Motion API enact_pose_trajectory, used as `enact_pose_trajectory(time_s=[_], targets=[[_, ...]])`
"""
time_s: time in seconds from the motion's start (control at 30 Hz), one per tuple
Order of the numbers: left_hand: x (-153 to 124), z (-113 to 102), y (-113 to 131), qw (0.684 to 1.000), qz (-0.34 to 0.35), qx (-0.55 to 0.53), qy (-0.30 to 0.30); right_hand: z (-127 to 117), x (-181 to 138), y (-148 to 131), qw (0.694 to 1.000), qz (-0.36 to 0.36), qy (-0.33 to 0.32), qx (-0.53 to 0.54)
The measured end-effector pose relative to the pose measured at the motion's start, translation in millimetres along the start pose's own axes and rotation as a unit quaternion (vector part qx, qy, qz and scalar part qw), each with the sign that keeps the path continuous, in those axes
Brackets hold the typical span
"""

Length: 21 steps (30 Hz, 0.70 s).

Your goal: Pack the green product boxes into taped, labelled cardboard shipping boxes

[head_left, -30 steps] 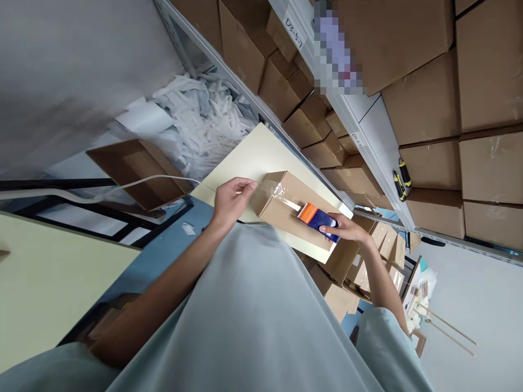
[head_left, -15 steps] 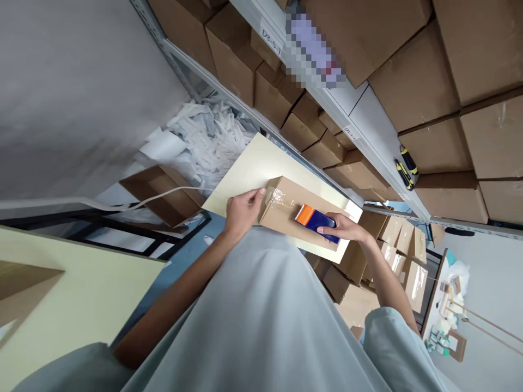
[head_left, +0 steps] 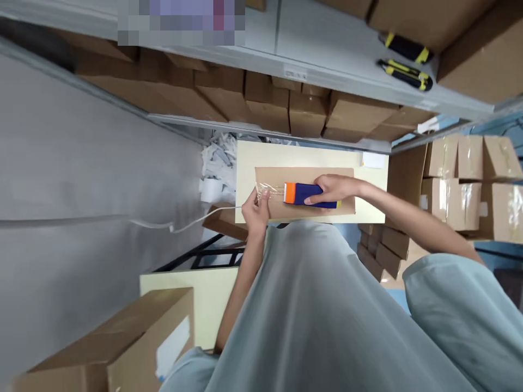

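Orange and navy, the dispenser (head_left: 301, 194) is resting over the box (head_left: 304, 175), the right hand (head_left: 333, 188) wrapping its fingers and thumb round the navy body. Clear tape (head_left: 274, 191) is stretching towards the box's left end, where the left hand (head_left: 257, 212) is touching, thumb on top, fingers slightly parted; I cannot tell whether it is gripping. The box is lying lengthwise on the cream table (head_left: 247, 158), two knives (head_left: 404, 74) lying on the shelf (head_left: 335, 41) beyond.
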<state>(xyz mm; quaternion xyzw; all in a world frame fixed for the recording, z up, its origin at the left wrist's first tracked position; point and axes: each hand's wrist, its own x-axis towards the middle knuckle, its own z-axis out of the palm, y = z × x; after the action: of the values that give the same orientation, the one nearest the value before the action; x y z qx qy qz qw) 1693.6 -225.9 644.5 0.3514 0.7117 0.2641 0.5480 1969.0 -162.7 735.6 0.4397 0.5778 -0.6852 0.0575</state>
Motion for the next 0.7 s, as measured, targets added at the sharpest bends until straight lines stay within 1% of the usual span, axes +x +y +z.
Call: enact_pose_trajectory(time_s=[0.07, 0.1, 0.13, 0.2, 0.23, 0.27, 0.33, 0.37, 0.4, 0.47, 0.5, 0.53, 0.57, 0.6, 0.67, 0.7], targets=[[1.4, 5.8, -6.4, 0.997, 0.038, 0.006, 0.062, -6.3, -10.4, 11.8, 1.0, 0.005, 0.006, 0.012], [2.7, 8.5, -9.5, 0.996, 0.047, 0.011, 0.078, -10.8, -19.9, 18.6, 1.0, 0.008, 0.008, 0.014], [4.4, 11.0, -12.3, 0.996, 0.043, 0.015, 0.078, -16.1, -32.6, 25.7, 1.0, 0.01, 0.007, 0.017], [8.3, 15.4, -17.1, 0.995, 0.03, 0.017, 0.092, -29.1, -67.2, 40.0, 0.999, 0.025, -0.007, 0.021], [10.2, 17.3, -19.2, 0.994, 0.028, 0.015, 0.105, -36.7, -88.2, 47.0, 0.999, 0.044, -0.015, 0.021], [11.6, 19.1, -21.0, 0.993, 0.028, 0.01, 0.118, -45.1, -110.8, 54.4, 0.997, 0.073, -0.021, 0.019], [13.4, 22.0, -23.9, 0.99, 0.037, -0.001, 0.136, -63.6, -156.3, 71.5, 0.99, 0.14, -0.004, 0.0], [13.8, 23.3, -25.0, 0.989, 0.045, -0.006, 0.14, -73.1, -177.2, 82.2, 0.985, 0.174, 0.014, -0.01], [14.0, 24.3, -25.8, 0.988, 0.052, -0.01, 0.143, -82.4, -195.5, 94.7, 0.976, 0.209, 0.049, -0.02], [14.8, 26.0, -26.4, 0.986, 0.068, -0.007, 0.152, -98.7, -221.5, 124.0, 0.945, 0.278, 0.167, -0.035], [15.5, 26.6, -26.1, 0.985, 0.074, -0.001, 0.156, -105.1, -228.2, 139.7, 0.924, 0.305, 0.228, -0.041], [16.4, 27.1, -25.6, 0.984, 0.077, 0.006, 0.158, -110.3, -230.3, 155.0, 0.908, 0.32, 0.267, -0.045], [17.4, 27.6, -24.9, 0.984, 0.078, 0.015, 0.161, -114.2, -228.2, 169.2, 0.907, 0.32, 0.27, -0.047], [18.4, 27.9, -23.9, 0.983, 0.075, 0.027, 0.163, -116.8, -222.1, 181.8, 0.921, 0.306, 0.234, -0.048], [20.0, 28.5, -21.9, 0.982, 0.069, 0.052, 0.166, -118.5, -201.0, 201.0, 0.961, 0.245, 0.113, -0.053], [20.4, 28.7, -20.8, 0.982, 0.068, 0.064, 0.166, -117.4, -187.8, 207.4, 0.973, 0.212, 0.066, -0.061]])
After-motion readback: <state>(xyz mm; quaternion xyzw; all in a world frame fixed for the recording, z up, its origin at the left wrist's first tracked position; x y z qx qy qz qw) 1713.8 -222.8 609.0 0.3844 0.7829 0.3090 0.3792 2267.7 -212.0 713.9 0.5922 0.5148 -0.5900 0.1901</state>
